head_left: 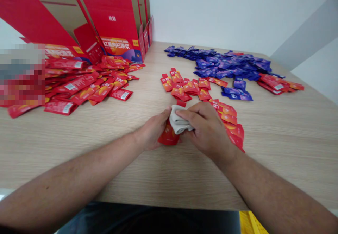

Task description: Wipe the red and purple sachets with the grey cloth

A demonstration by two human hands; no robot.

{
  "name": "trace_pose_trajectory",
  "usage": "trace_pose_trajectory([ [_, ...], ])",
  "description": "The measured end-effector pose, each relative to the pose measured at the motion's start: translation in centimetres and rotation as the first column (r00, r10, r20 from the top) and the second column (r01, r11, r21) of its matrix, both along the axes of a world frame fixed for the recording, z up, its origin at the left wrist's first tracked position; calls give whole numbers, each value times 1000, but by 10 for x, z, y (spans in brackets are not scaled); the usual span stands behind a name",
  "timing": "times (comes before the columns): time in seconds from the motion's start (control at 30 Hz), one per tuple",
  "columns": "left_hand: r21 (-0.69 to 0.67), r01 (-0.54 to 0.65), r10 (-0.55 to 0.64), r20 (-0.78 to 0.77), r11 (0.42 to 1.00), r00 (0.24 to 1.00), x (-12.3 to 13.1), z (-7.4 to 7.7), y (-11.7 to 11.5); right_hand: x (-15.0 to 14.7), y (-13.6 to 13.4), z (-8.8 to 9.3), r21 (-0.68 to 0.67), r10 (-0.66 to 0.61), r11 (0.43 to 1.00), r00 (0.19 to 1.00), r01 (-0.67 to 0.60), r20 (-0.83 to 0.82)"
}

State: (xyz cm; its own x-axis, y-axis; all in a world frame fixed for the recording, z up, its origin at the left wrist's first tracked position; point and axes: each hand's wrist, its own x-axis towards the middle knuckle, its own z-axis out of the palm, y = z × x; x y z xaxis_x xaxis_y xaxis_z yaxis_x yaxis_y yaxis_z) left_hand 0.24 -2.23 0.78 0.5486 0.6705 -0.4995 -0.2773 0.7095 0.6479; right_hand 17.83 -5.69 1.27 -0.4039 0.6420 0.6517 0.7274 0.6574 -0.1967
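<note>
My left hand point(152, 131) is closed on a red sachet point(168, 136) just above the wooden table point(169, 177), at its middle. My right hand point(207, 128) pinches a small white cloth point(177, 122) and presses it against the top of that sachet. Both hands touch each other over the sachet. A row of red sachets point(232, 125) lies right of my right hand. A small group of red sachets point(185, 86) lies just beyond the hands.
A large heap of red sachets point(87, 82) covers the left of the table, with open red cartons point(116, 30) standing behind it. A pile of blue sachets point(224, 65) lies at the back right, with a few red ones point(280, 83) at its right end.
</note>
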Motion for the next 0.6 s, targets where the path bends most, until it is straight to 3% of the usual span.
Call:
trace_pose_trajectory([
  [0.2, -61, -97, 98, 24, 993, 995, -5, 5, 13, -25, -15, -14, -181, 272, 952, 954, -247, 128],
  [0.3, -45, -58, 59, 30, 997, 998, -6, 4, 13, -23, -14, -16, -209, 317, 935, 939, -286, 134],
  [0.47, 25, 33, -35, 89, 999, 995, -5, -4, 5, -5, -1, -7, -63, 78, 995, 997, -79, -19],
  [0.6, 20, 94, -96, 86, 995, 992, -6, -9, 2, 7, 8, -1, 55, -124, 990, 987, 130, -107],
])
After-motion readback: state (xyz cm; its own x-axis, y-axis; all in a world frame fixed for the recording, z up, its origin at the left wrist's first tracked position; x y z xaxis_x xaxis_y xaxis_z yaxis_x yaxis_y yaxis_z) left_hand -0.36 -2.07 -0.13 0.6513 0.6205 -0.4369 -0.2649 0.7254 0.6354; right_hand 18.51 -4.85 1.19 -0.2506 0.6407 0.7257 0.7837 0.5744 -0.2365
